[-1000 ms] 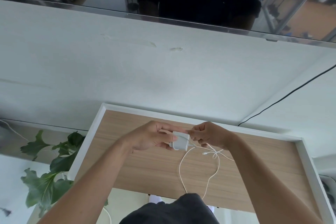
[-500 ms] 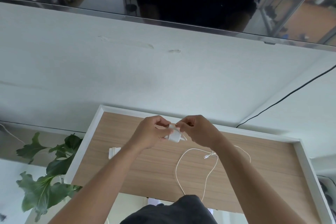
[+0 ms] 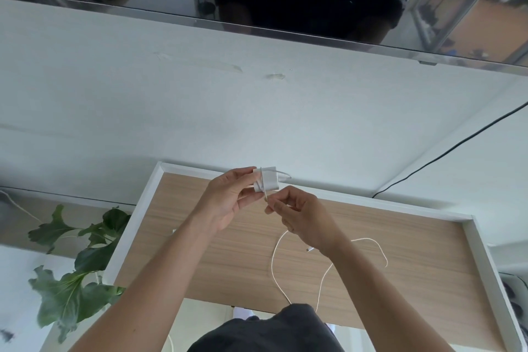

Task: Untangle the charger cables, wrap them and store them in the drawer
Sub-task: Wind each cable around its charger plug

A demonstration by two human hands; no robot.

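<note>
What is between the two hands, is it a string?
Yes, in the head view a short stretch of the thin white cable runs from the charger block in the left hand down to the right hand.

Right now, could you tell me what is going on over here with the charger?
A person is winding a white cable around a white charger block, held up over an open drawer with a wood-grain bottom. The left hand grips the block, and the right hand pinches the cable just below it. At least one turn seems to cross the block. Most of the cable lies loose in the drawer, its plug end free, so the wrapping looks barely begun.
</note>
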